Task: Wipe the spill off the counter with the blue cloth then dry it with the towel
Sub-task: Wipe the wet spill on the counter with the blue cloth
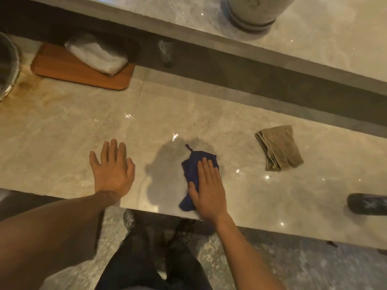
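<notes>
1. Here, my right hand (207,191) lies flat and open on the blue cloth (191,172), pressing it down on the counter (62,130). The fingers are straight, not curled around it.
2. The blue cloth is dark blue and crumpled. A little loop sticks out at its far end. It sits near the front edge of the counter.
3. The cloth lies on the right side of the spill (165,170), a wide wet patch that looks grey and shiny.
4. My left hand (112,168) is flat on the counter too, fingers spread wide, holding nothing. It rests just left of the spill.
5. The towel (279,148) is tan and folded. It lies to the right of the cloth, apart from it, on a dry spot.
6. Far back on the left is a wooden board (62,68) with a white bundle (96,53) on it.
7. A clear glass (166,53) stands by the back wall.
8. A dark thing (368,204) pokes in at the right edge.
</notes>
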